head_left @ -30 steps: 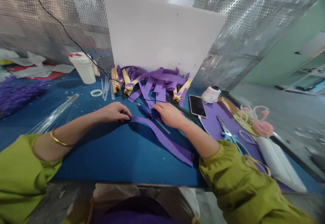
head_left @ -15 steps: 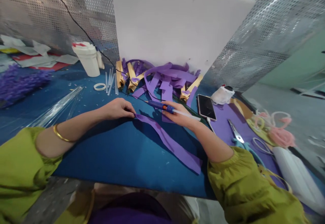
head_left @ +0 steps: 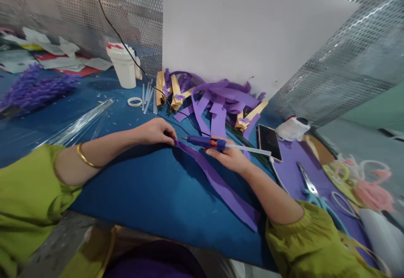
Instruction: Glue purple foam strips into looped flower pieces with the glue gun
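Purple strip (head_left: 220, 182) over blue tabletop (head_left: 142, 194), perforated wall (head_left: 334, 55)

Strip (head_left: 217, 178) here: matt, felt-like cloth, softly creased. Glue gun (head_left: 205, 142): smooth blue plastic, metal tip; glue stick (head_left: 249, 148) behind it milky, translucent. And there's bracelet (head_left: 83, 156), polished gold-toned metal, gleaming! Sleeves (head_left: 28, 194): matt green cloth, gathered, wrinkled. Table (head_left: 151, 198): smooth, dull sheen. Scissors (head_left: 308, 182): bright metal blades, plastic-looking handles. Phone (head_left: 269, 142): glossy dark glass. Film (head_left: 83, 120): clear, shiny. Board (head_left: 240, 30): matt, smooth. Mesh (head_left: 341, 36) behind: silvery, perforated, glinting!

The ribbon (head_left: 222, 186) is plain purple — glue gun (head_left: 202, 141) blue and orange, tabletop (head_left: 148, 198) blue.
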`<state>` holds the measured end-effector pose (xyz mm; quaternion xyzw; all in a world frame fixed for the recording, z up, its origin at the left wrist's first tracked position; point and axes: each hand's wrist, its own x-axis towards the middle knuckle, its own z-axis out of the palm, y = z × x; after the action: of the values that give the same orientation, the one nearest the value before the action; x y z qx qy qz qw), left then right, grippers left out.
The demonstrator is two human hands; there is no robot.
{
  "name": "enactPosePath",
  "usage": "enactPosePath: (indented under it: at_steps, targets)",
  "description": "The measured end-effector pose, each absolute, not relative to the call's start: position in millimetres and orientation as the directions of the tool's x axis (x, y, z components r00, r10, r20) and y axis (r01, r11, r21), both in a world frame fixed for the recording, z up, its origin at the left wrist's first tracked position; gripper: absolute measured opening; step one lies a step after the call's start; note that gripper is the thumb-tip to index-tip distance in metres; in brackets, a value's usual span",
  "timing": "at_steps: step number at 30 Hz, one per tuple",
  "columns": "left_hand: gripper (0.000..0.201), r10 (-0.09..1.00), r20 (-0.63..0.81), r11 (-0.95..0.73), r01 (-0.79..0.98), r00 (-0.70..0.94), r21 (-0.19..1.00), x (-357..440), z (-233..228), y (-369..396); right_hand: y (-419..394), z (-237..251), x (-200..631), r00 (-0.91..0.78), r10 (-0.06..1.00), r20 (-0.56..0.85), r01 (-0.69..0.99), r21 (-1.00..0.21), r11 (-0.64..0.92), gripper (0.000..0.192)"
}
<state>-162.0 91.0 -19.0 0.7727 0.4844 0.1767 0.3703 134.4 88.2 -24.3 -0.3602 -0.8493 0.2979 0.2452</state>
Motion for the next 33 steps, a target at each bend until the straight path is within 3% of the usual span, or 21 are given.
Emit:
enactPosePath:
  at_steps: [11,19,26,33]
  targets:
    - [0.02,0.883,-0.086,-0.263,0.639,0.461,0.723,-160.0,-15.2,88.3,83.4,-18.8,128.7,-0.684,0.684,0.253,0.426,-0.623,0.656,0.034]
    - [0.02,0.884,-0.092,-0.256,0.64,0.458,0.725,-159.7,-13.6,87.7,83.3,-22.2,128.5,-0.674,0.684,0.279,0.424,-0.612,0.667,0.039]
    - [0.023,0.878,-0.088,-0.278,0.65,0.471,0.707,-160.0,-14.3,87.9,83.1,-23.5,127.2,-0.68,0.661,0.316,0.458,-0.521,0.72,0.041]
    - [0.022,0.874,-0.082,-0.283,0.64,0.478,0.714,-159.4,-12.0,87.0,81.2,-18.5,125.8,-0.671,0.689,0.273,0.511,-0.503,0.697,0.047]
